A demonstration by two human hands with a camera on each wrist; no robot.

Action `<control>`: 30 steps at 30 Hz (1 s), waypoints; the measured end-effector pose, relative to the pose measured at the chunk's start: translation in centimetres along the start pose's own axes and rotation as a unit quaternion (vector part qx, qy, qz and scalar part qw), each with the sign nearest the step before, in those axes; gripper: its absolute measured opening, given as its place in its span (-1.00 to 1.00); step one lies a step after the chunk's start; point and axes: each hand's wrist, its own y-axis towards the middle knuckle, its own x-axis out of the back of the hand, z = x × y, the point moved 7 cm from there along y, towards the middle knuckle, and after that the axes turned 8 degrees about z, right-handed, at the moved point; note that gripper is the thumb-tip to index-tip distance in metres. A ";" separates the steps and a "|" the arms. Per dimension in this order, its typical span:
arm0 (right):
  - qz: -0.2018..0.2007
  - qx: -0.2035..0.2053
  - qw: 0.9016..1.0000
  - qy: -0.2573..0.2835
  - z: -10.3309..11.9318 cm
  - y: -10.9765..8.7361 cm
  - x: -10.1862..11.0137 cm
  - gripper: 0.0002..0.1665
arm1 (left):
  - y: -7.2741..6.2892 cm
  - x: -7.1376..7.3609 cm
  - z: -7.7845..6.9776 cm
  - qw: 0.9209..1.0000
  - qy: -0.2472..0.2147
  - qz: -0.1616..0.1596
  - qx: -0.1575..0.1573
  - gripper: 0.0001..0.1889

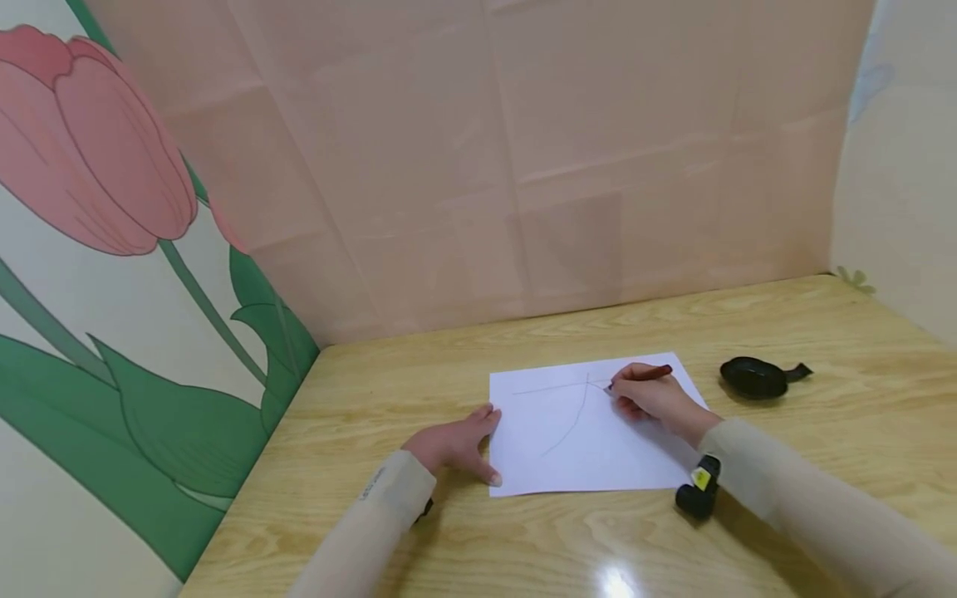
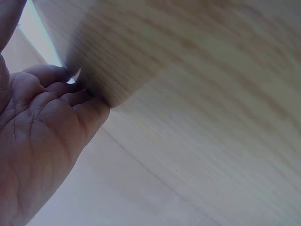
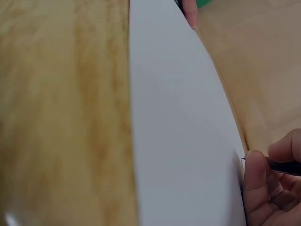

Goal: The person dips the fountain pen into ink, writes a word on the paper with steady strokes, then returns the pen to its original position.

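A white sheet of paper (image 1: 583,465) lies on the wooden table, with a long near-level line, a curved line and a short slanted stroke drawn on it. My right hand (image 1: 658,400) pinches a dark reddish-brown pen (image 1: 652,374), its tip at the paper near where the lines meet. In the right wrist view the same pen (image 3: 284,167) sits between thumb and fingers. At the sheet's left edge rests my left hand (image 1: 458,444), thumb and fingers spread apart. The left wrist view shows that hand's palm side (image 2: 42,127) and its fingertips down at the tabletop.
Right of the paper lies a small black oval object (image 1: 755,378) with a short tail. A black device (image 1: 699,490) with a yellow label hangs at my right wrist. Behind the wooden table (image 1: 389,374) stands a pinkish-brown covering (image 1: 419,166); a tulip-painted wall (image 1: 127,158) is at left.
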 end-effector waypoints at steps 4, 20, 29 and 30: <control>0.000 0.003 1.000 -0.003 -0.1 -0.2 0.0 -0.73 | 0.1 -0.1 0.1 1.000 -0.001 0.001 -0.003 0.08; -0.003 0.013 1.000 -0.005 -0.3 -0.8 0.3 -0.77 | -0.3 0.0 -0.2 1.000 -0.005 0.005 -0.009 0.08; 0.008 0.028 1.000 -0.002 -0.2 -1.2 0.3 -0.78 | -0.2 0.0 -0.1 1.000 -0.003 0.001 -0.010 0.08; 0.009 0.029 1.000 -0.002 -0.2 -1.3 0.3 -0.78 | -0.2 0.0 -0.1 1.000 -0.003 0.001 -0.010 0.09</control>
